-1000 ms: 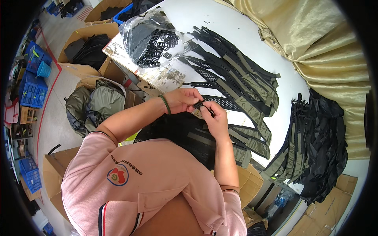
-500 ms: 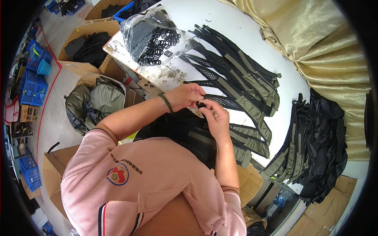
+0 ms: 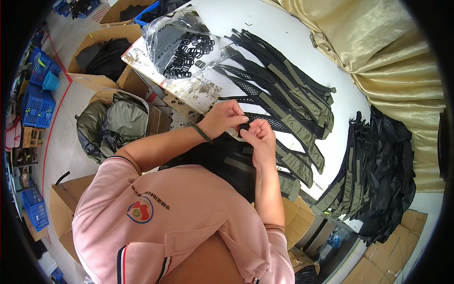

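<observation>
My left hand (image 3: 223,119) and my right hand (image 3: 261,138) meet at the near edge of the white table (image 3: 347,158). The fingertips of both pinch a small black piece (image 3: 244,127). Fingers cover part of it, so I cannot tell whether it is a buckle or a strap end. Just beyond lie several black mesh and olive-green shoulder straps (image 3: 283,106), fanned side by side. Dark mesh fabric (image 3: 208,154) hangs below my hands, over my lap. Left of the straps, a clear plastic bag (image 3: 158,35) has loose black slide buckles (image 3: 191,54) on it.
A heap of black and olive straps (image 3: 378,175) hangs over the table's right side. Gold curtain (image 3: 392,61) borders the far right. Cardboard boxes (image 3: 97,83) with dark pieces and an olive fabric bundle (image 3: 125,120) stand at left. Blue crates (image 3: 39,105) line the far left floor.
My left wrist has bent, and the fingers of both hands have shifted around the black piece, which now shows more. The nearer straps have slid slightly toward me and to the left.
</observation>
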Demonstrator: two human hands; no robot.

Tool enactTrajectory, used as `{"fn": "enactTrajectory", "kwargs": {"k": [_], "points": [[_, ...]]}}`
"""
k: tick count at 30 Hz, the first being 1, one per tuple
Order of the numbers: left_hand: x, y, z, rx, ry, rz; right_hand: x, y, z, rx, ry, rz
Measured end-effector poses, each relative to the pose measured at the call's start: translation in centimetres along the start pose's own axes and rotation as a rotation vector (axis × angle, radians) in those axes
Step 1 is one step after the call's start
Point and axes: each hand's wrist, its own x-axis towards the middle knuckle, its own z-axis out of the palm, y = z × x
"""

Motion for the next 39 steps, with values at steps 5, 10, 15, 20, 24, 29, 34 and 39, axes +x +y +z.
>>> {"fn": "enactTrajectory", "kwargs": {"k": [5,10,15,20,24,29,34,39], "points": [[-0.9,0.4,0.1,0.138,-0.047,0.088,-0.1,0.4,-0.1,0.043,0.075,0.054],[-1.3,0.1,0.1,0.169,-0.199,0.179,-0.4,1.4,0.3,0.106,0.158,-0.053],[-1.1,0.0,-0.4,0.262,-0.219,0.305,-1.1,0.0,0.9,0.251,0.157,0.034],[-1.3,0.6,-0.8,0.592,-0.321,0.342,-0.1,0.1,-1.3,-0.364,0.022,0.022],[-2.4,-0.1,-1.5,0.315,-0.446,0.112,0.5,0.0,-2.0,-0.268,-0.032,0.103],[-4.2,2.4,-5.2,0.401,-0.425,-0.268,2.2,-1.4,-7.3,-0.875,0.265,-0.269],[-0.5,2.4,-9.2,1.200,0.041,0.273,3.2,0.1,-12.8,-1.710,0.424,-0.322],[5.4,-1.0,-5.8,-0.271,-0.051,-0.508,4.1,1.4,-15.3,-1.783,0.314,-0.349]]}}
